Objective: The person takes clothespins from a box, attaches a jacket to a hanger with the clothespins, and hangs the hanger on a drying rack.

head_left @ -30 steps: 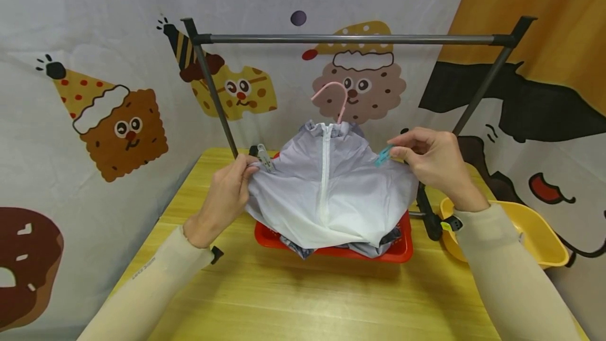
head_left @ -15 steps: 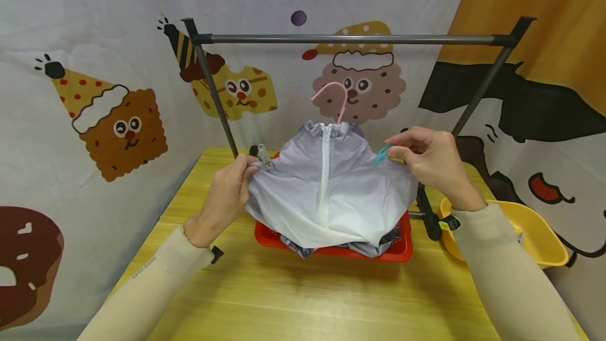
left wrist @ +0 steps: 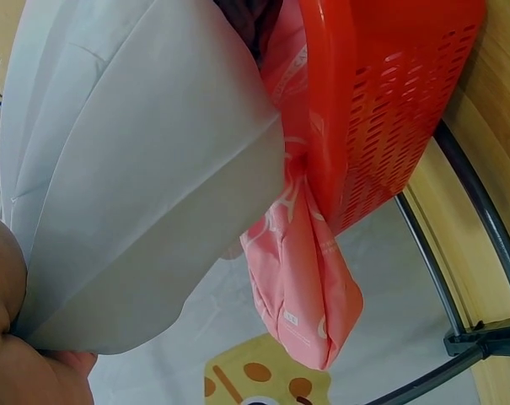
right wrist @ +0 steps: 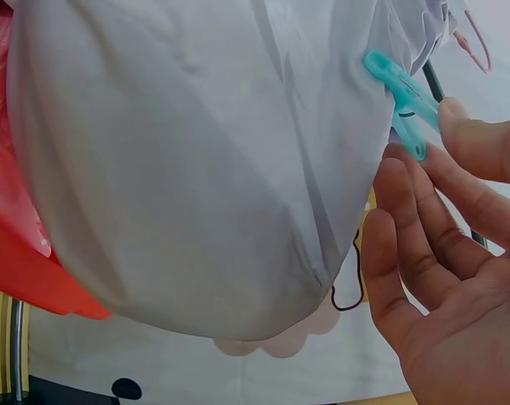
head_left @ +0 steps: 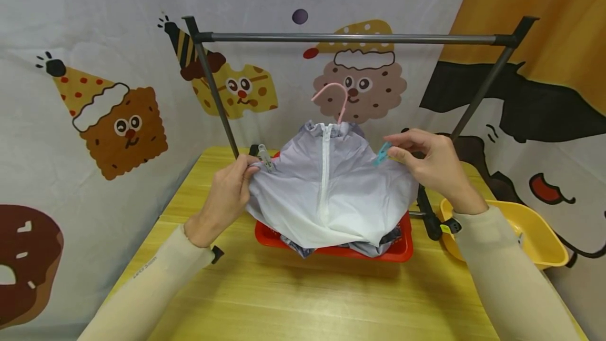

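Observation:
A pale grey-white zip jacket (head_left: 303, 193) hangs on a pink hanger (head_left: 343, 93), its hook standing above the collar. At the left shoulder my left hand (head_left: 230, 186) pinches the cloth beside a grey clothespin (head_left: 265, 158) clipped there. A turquoise clothespin (right wrist: 402, 93) sits on the edge of the other shoulder. My right hand (head_left: 428, 164) holds this clothespin's handles between thumb and index finger. In the right wrist view the thumb touches one handle; the remaining fingers are loosely bent beside the cloth.
Beneath the jacket stands a red basket (head_left: 402, 246) of clothes; pink cloth (left wrist: 305, 287) hangs over its side. A metal rack (head_left: 350, 39) rises behind. On the right is a yellow basin (head_left: 535, 230). All stand on a wooden table (head_left: 293, 299) before a printed curtain.
My right hand has shifted very slightly at the turquoise clothespin, the fingers a touch looser. The left hand and jacket are nearly still.

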Action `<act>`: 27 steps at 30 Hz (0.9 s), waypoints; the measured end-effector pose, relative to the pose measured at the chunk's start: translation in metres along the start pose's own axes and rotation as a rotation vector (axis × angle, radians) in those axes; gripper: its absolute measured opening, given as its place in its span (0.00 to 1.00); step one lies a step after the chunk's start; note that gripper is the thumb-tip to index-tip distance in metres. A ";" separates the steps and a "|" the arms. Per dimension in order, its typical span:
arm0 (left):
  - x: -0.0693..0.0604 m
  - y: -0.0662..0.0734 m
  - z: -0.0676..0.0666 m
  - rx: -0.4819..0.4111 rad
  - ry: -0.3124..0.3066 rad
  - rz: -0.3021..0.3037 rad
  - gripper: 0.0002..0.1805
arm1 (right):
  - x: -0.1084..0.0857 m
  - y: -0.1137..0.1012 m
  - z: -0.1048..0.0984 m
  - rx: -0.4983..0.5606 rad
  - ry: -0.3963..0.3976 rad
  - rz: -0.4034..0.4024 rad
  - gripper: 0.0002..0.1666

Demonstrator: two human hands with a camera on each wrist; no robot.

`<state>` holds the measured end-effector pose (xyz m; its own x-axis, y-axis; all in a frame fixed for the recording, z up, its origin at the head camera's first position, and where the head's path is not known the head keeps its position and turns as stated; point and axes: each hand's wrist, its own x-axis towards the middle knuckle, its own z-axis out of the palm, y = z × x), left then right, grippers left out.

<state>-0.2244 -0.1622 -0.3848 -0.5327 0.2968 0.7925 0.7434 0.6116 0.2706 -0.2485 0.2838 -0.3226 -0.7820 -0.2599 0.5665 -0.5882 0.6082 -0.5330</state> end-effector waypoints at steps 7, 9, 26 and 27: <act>-0.002 -0.002 0.000 -0.009 0.000 -0.003 0.05 | -0.002 0.000 0.001 0.022 -0.007 0.004 0.16; -0.002 -0.002 0.000 -0.010 0.000 -0.003 0.05 | -0.003 0.000 0.001 0.021 -0.005 0.002 0.17; -0.002 -0.004 -0.002 0.000 -0.012 -0.022 0.03 | -0.016 0.007 -0.001 0.020 -0.029 0.082 0.20; -0.002 -0.005 -0.002 0.000 -0.012 -0.022 0.04 | -0.017 0.008 -0.002 0.015 -0.035 0.093 0.20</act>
<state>-0.2258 -0.1671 -0.3867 -0.5540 0.2919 0.7797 0.7313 0.6182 0.2881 -0.2397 0.2941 -0.3353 -0.8401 -0.2288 0.4919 -0.5153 0.6199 -0.5917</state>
